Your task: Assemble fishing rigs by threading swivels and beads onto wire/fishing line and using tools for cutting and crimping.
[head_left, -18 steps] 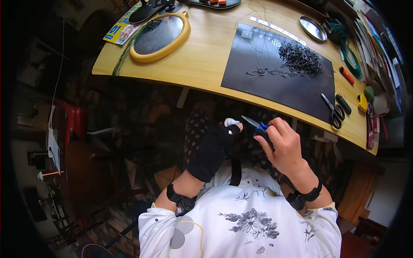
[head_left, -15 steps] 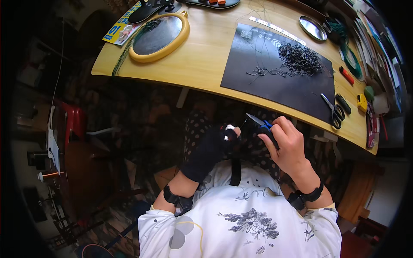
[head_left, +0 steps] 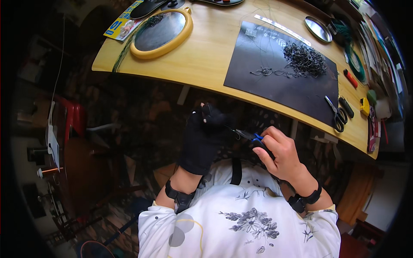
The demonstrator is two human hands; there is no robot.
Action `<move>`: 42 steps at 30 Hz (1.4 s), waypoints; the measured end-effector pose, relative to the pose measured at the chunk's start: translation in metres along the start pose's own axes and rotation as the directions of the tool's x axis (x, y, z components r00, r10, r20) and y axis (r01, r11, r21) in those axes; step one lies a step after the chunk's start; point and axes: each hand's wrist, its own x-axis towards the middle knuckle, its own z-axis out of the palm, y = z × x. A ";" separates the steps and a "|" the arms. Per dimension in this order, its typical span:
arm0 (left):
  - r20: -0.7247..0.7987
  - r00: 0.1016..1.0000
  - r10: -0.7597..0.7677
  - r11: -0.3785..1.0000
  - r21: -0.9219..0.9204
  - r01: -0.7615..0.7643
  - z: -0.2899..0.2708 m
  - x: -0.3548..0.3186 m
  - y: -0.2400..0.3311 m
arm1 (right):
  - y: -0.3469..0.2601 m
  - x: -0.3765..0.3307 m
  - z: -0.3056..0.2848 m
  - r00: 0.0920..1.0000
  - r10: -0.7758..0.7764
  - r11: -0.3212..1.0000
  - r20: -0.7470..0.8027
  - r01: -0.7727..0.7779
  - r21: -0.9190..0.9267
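My right hand (head_left: pixel 279 152) is closed around the blue handles of pointed pliers (head_left: pixel 247 135), their jaws aimed left. At the jaw tips hangs a small, thin curved hook (head_left: pixel 237 136). My left hand (head_left: pixel 205 133), in a black fingerless glove, is raised left of the pliers with its fingers curled. A thin strand (head_left: pixel 228 126) runs between the glove and the jaws; where it passes into the fingers is hidden. Both hands are over my lap, in front of the table. On the dark board (head_left: pixel 258 86) lies a tangled pile of small black hook-like pieces (head_left: pixel 304 60).
The wooden table (head_left: pixel 206 51) bears a yellow-rimmed oval mirror (head_left: pixel 165 32) with green strands, a white ruler (head_left: pixel 282 30), a round metal tin (head_left: pixel 318 29), black scissors (head_left: pixel 337 116), a red lighter-like item (head_left: pixel 350 78) and a yellow tape measure (head_left: pixel 365 106). Its front edge is just beyond my hands.
My left hand has moved left and away from the pliers, turning its gloved back up. The pliers have dropped slightly left and down, with the strand now stretched between both hands.
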 end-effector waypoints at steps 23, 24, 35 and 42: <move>-0.013 0.992 -0.122 0.991 -0.060 0.121 -0.019 0.017 0.012 | 0.008 -0.007 0.012 0.994 -0.088 0.990 0.069 0.095 -0.102; -0.018 0.993 -0.118 0.993 -0.028 0.117 -0.021 0.017 0.012 | 0.008 -0.008 0.012 0.993 -0.094 0.990 0.068 0.101 -0.102; 0.176 0.882 0.437 0.020 0.979 -0.205 0.012 0.006 0.018 | 0.008 -0.007 -0.009 0.997 -0.071 0.978 0.029 0.075 -0.195; 0.052 0.996 0.078 0.181 0.981 -0.065 0.040 -0.006 0.001 | 0.009 -0.003 -0.020 0.993 -0.095 0.969 -0.065 0.077 -0.236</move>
